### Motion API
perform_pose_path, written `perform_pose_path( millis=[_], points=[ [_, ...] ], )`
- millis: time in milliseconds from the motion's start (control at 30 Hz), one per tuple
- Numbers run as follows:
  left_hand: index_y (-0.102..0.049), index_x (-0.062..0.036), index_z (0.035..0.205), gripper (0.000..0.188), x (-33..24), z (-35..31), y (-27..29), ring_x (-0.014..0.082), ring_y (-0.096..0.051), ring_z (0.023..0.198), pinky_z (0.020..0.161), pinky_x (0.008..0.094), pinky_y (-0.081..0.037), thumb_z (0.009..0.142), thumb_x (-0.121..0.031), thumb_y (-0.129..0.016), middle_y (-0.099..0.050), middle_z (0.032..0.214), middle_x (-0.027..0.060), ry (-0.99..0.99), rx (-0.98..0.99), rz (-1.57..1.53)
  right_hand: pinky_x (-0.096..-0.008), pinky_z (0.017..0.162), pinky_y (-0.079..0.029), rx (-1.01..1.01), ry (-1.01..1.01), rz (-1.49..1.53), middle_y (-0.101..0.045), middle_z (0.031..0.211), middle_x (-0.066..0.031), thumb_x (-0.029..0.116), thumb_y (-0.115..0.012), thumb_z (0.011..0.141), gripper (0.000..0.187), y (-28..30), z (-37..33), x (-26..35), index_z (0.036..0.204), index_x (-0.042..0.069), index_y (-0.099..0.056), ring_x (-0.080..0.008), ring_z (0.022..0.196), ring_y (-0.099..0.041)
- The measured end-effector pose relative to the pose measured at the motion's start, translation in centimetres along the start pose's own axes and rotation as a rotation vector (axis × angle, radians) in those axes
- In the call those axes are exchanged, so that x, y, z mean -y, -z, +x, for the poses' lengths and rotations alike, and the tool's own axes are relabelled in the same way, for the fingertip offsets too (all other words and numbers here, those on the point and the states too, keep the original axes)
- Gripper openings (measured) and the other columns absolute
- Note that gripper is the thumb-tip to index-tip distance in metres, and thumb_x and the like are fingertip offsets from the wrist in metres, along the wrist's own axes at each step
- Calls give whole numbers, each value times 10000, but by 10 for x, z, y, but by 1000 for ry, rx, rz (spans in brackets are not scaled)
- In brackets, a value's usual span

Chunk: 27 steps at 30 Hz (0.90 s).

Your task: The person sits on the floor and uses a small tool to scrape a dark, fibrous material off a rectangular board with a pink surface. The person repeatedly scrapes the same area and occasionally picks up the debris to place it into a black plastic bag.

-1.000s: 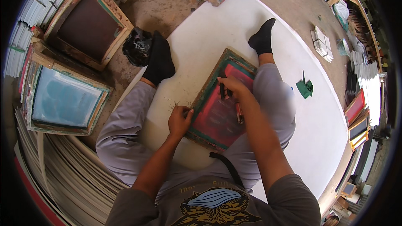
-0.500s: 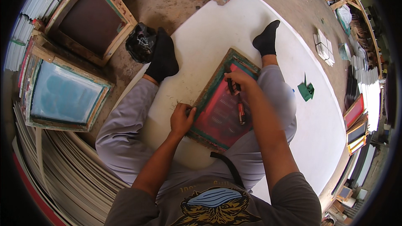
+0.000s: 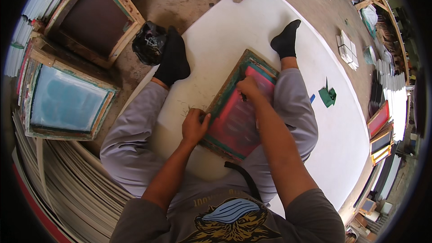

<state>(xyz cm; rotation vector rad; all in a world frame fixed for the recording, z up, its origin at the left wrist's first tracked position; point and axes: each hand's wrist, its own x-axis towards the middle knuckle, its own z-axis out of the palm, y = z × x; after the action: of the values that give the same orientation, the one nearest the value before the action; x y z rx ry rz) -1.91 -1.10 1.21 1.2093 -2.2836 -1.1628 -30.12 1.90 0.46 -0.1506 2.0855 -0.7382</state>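
The pink-meshed frame [image 3: 227, 91] lay on the white sheet [image 3: 342, 153] between the person's spread legs, aslant, its top corner pointing away and its right side running along the right trouser leg [image 3: 297, 103]. The right hand [image 3: 247, 87] was over the upper part of the pink mesh [image 3: 234, 123], its fingers curled in around a dark object [image 3: 243, 96], only a small piece of which showed under them; the hand hid the rest, so its shape and whatever it met on the mesh could not be made out. The left hand [image 3: 195, 126] was at the frame's left edge, thumb set apart from loosely bent fingers and just beside or on the rim; I could not tell whether it pinched the wood or simply rested there. The right forearm and thigh covered the frame's lower right part, and the pale marks across the mesh were too faint to read. Near the left fingertips lay some thin dark strands [image 3: 186, 105], too fine to identify. Beyond the right knee, well apart from both hands, a green scrap [image 3: 327, 96] sat on the sheet
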Motion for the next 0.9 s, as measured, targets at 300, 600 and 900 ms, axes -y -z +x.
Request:
perform_pose_path(
  millis=[300,600,900],
  points=[
    [-691,-45,932,224,9,-2,-6,318,-697,878,756,414,-544,925,-264,-738,-666,959,124,-71,-61,-47,-409,428,-498,-279,310,-185,-646,667,-159,19,-585,818,251,-20,35,-53,1042,-65,-661,-266,504,-660],
    [-727,7,1134,361,23,18,-4,166,-643,762,711,316,-507,1037,-324,-620,-739,917,67,287,54,-597,-346,406,-448,311,399,-123,-587,668,-71,69,-609,842,97,-59,-101,-50,924,16,-614,-174,476,-575],
    [-677,-84,918,257,23,17,32,74,-482,575,521,235,-325,1010,-323,-661,-614,782,-15,682,131,-1112,-365,492,-506,694,200,-235,-644,712,-100,199,-657,936,224,-82,-133,-23,957,-22,-628,-199,575,-652]
  ],
)
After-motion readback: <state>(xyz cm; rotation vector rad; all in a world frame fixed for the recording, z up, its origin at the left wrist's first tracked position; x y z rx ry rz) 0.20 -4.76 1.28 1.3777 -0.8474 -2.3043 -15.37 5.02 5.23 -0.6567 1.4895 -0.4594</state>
